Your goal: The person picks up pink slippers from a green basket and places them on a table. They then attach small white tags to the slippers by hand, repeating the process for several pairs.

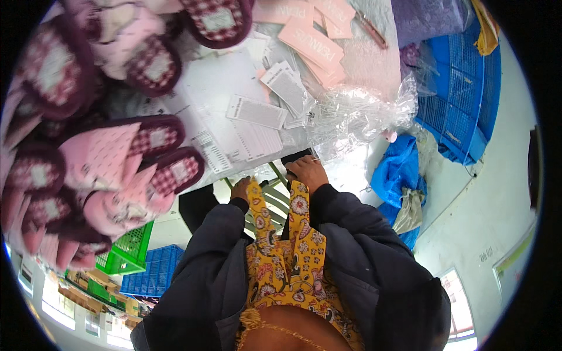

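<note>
My right hand (309,172) is just below the table's near edge, its fingers curled down beside a dark patch and the slatted green chair (275,202). Whatever it grips is hidden. My left hand (240,188) is lower and further left, by the same chair, its fingers mostly covered by the hanging strap of a yellow flowered apron (300,234). Above my hands on the table lie white printed labels (256,111) and a stack of cards (252,143). Pink card headers (312,44) lie further back. Crumpled clear plastic bags (351,120) lie near the right edge.
Pink slippers with maroon checked insoles (108,155) are heaped on the table's left. A pen-like tool (373,31) lies at the back. Blue crates (453,88) and a blue bag (395,169) are on the right. Green (126,250) and blue crates (153,271) stand lower left.
</note>
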{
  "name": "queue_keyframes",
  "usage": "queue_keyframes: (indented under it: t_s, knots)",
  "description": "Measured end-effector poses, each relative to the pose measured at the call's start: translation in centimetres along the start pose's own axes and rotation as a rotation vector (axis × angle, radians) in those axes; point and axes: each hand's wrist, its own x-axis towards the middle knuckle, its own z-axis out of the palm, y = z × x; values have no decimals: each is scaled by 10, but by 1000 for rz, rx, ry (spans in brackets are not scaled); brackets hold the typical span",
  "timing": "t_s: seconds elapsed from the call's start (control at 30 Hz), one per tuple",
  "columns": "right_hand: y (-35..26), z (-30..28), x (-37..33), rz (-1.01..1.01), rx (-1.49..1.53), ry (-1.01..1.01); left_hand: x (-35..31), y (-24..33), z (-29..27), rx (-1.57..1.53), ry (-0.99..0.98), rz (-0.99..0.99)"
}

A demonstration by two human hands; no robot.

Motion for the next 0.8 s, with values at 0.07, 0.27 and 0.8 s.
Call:
queue_keyframes:
  t_s: [0.07, 0.27, 0.8]
  knots:
    - [6, -5, 0, 44, 86, 1, 15, 4, 31, -224, -181, -37]
    - [6, -23, 20, -1, 9, 122, 38, 47, -8, -195, -456, 43]
    - [120, 3, 26, 21, -380, -11, 112, 27, -15, -45, -500, 411]
